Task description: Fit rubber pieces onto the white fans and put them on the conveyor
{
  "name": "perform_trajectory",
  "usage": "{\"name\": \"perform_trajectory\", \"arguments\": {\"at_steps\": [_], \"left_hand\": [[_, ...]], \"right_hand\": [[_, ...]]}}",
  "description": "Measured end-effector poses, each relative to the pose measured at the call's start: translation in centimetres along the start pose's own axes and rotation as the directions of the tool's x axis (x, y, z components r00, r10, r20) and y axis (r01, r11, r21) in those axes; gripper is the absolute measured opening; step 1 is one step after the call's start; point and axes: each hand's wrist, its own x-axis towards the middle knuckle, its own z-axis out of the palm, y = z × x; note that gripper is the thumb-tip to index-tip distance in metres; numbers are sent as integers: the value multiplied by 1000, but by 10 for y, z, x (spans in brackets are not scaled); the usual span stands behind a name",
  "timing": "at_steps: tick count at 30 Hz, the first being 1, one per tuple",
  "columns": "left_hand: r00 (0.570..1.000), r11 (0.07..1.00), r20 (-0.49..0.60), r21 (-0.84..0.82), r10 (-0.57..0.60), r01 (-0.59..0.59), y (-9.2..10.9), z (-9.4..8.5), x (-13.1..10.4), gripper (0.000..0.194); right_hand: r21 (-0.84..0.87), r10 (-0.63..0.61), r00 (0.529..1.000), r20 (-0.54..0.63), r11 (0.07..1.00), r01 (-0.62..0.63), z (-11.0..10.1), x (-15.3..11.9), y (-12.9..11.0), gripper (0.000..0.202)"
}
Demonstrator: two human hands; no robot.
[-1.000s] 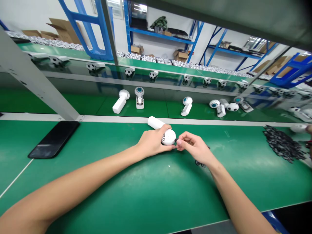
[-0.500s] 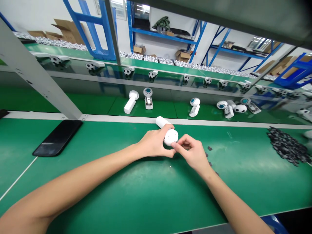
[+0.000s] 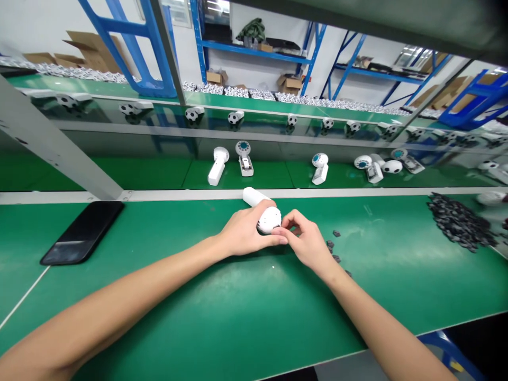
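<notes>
My left hand (image 3: 244, 230) is wrapped round a white device with a round, ball-like head (image 3: 270, 219) and a straight handle (image 3: 254, 197) that points to the upper left. Thumb and index finger of my right hand (image 3: 304, 238) are pinched together at the lower right edge of the head. A dark spot shows on the head by those fingertips; what they pinch, if anything, is hidden. Several small black pieces (image 3: 330, 246) lie on the green table just right of my right hand.
A pile of black pieces (image 3: 460, 222) lies at the right. A black phone (image 3: 83, 233) rests at the left. Behind a pale rail (image 3: 178, 196), several white devices (image 3: 218, 166) lie on a green belt. A grey post (image 3: 59, 143) rises at the left.
The head of the device has shifted slightly left and tilted, and both hands have moved left with it. My right fingers remain at its edge. The whole view has shifted a little.
</notes>
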Motion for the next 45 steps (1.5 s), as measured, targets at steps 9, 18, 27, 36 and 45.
{"name": "perform_trajectory", "arguments": {"at_steps": [9, 18, 27, 36, 45], "left_hand": [[998, 997, 11, 47, 58, -59, 2, -6, 1, 71], [988, 967, 119, 221, 102, -127, -2, -1, 1, 55], [977, 938, 124, 284, 171, -200, -7, 5, -3, 53], [980, 942, 145, 289, 133, -171, -10, 12, -1, 61], [980, 944, 116, 274, 159, -186, -10, 15, -3, 66]], "right_hand": [[-13, -18, 999, -30, 1000, 18, 1, -3, -5, 39], [-182, 48, 936, 348, 983, 17, -39, 1, -14, 25], [-479, 430, 842, 327, 843, -244, -128, -1, 20, 27], [-517, 154, 958, -241, 815, -261, -108, -26, 52, 56], [-771, 70, 977, 199, 627, 112, -22, -52, 49, 65]]}}
